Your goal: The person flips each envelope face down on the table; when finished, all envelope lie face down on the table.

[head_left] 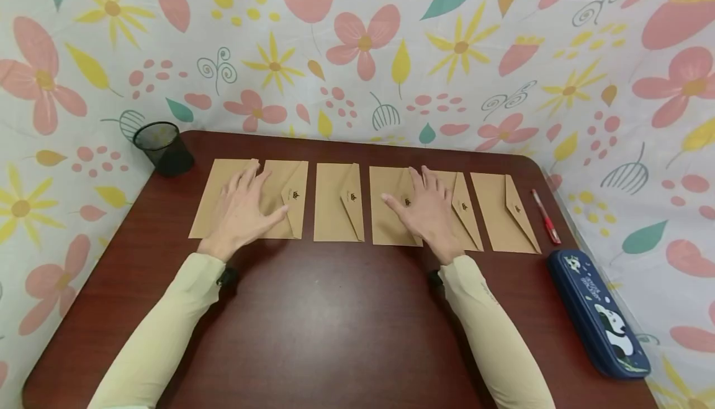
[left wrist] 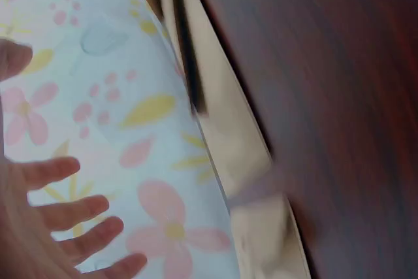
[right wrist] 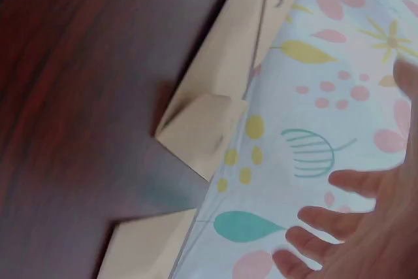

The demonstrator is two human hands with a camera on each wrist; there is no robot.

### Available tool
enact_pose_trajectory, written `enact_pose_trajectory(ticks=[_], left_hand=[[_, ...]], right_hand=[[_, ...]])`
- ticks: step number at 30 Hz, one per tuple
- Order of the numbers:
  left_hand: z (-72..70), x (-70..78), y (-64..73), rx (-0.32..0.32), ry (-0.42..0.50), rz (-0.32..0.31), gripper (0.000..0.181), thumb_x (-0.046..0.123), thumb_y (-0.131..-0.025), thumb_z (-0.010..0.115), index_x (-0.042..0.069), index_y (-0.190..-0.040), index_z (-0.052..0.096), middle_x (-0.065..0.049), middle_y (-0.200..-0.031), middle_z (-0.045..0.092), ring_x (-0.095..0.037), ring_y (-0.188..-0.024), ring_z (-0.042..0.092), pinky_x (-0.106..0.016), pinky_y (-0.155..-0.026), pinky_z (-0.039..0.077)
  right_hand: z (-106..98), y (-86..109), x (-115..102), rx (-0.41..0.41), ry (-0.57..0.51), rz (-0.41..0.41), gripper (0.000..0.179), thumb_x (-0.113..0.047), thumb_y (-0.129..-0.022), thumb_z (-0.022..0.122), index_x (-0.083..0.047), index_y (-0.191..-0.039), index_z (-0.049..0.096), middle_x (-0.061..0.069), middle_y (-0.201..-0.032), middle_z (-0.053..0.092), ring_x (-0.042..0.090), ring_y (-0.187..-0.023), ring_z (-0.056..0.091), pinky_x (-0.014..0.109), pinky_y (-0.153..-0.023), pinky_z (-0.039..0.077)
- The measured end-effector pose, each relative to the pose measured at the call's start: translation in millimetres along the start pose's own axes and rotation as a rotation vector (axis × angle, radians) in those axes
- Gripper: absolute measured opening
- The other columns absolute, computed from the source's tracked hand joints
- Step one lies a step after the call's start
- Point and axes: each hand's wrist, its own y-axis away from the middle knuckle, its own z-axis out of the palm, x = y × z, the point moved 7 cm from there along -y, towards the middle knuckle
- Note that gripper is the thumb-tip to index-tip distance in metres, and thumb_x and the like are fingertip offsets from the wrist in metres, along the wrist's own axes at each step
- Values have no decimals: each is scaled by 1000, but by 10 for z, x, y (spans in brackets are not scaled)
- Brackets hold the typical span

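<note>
Several brown paper envelopes lie in a row across the dark wooden table, their pointed flaps on the right side with a small dark crown print. My left hand [head_left: 240,210], fingers spread, hovers over the leftmost envelope [head_left: 208,210] and the second envelope [head_left: 296,176]. Over the fourth envelope [head_left: 384,220] and the fifth envelope [head_left: 466,204] is my right hand [head_left: 429,213], also spread and holding nothing. Between the hands lies the third envelope [head_left: 331,204]; the rightmost envelope [head_left: 494,216] is uncovered. Both wrist views show the fingers apart from the paper.
A black mesh pen cup [head_left: 166,154] stands at the table's back left corner. Along the right edge lie a red pen [head_left: 546,218] and a navy pencil case [head_left: 598,316] with a panda on it. A flower-patterned curtain [head_left: 363,105] surrounds the table's back and sides.
</note>
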Motion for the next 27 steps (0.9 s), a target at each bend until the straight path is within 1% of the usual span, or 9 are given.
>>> enact_pose_trajectory(ticks=[5,8,11,13,17,20,23,25,27], left_hand=[[62,364,27,56,206,-27,69,46,-91,76,8,-146,63,-19,-139,66,-40,-131,59,-60,-108,48],[149,615,25,58,314,-27,60,39,-91,79,8,-141,67,-16,-125,71,-35,-113,68,-51,-94,56],[249,841,1,64,402,-21,50,32,-91,81,8,-134,72,-15,-115,75,-33,-96,73,-42,-82,59],[329,988,-17,71,474,-14,43,26,-90,83,6,-127,74,-16,-109,78,-31,-89,75,-34,-78,58],[490,1263,-50,74,584,6,33,20,-89,84,3,-117,78,-16,-98,79,-25,-78,75,-24,-72,54],[616,1447,-74,33,648,-10,28,21,-90,83,4,-112,79,-11,-92,78,-20,-77,73,-22,-72,53],[757,1614,-101,-24,696,-41,27,22,-91,82,5,-112,80,-8,-92,78,-18,-79,71,-22,-74,54],[850,1730,-116,-57,719,-50,28,21,-92,82,4,-113,79,-9,-93,80,-18,-81,72,-23,-75,55],[939,1851,-121,-93,729,-53,27,22,-93,81,4,-113,79,-9,-94,80,-18,-82,72,-24,-77,56]], right_hand=[[-302,111,155,122,-181,27,60,-40,-110,61,4,-150,59,32,-155,55,52,-148,46,65,-123,37],[-496,181,315,161,-194,44,44,-24,-110,60,8,-141,65,33,-139,65,52,-133,59,63,-112,48],[-660,239,521,175,-161,72,36,-12,-106,61,10,-133,69,35,-124,72,52,-118,69,62,-102,54],[-742,285,694,142,-122,108,34,-11,-105,63,10,-131,70,34,-120,74,51,-110,71,62,-98,55],[-893,386,1077,43,-29,195,39,-16,-104,67,10,-133,68,34,-121,74,52,-110,69,64,-96,54],[-1007,413,1356,-6,47,232,33,-16,-101,69,9,-124,72,33,-115,75,55,-106,68,64,-89,55],[-1110,406,1591,-38,107,239,23,-15,-97,71,7,-105,76,29,-102,75,52,-93,66,58,-77,54],[-1151,401,1735,-72,125,261,20,-14,-94,70,4,-84,72,24,-84,70,45,-82,62,50,-68,51],[-1171,408,1859,-111,125,284,24,-12,-90,69,2,-70,65,16,-70,62,39,-75,57,43,-63,46]])
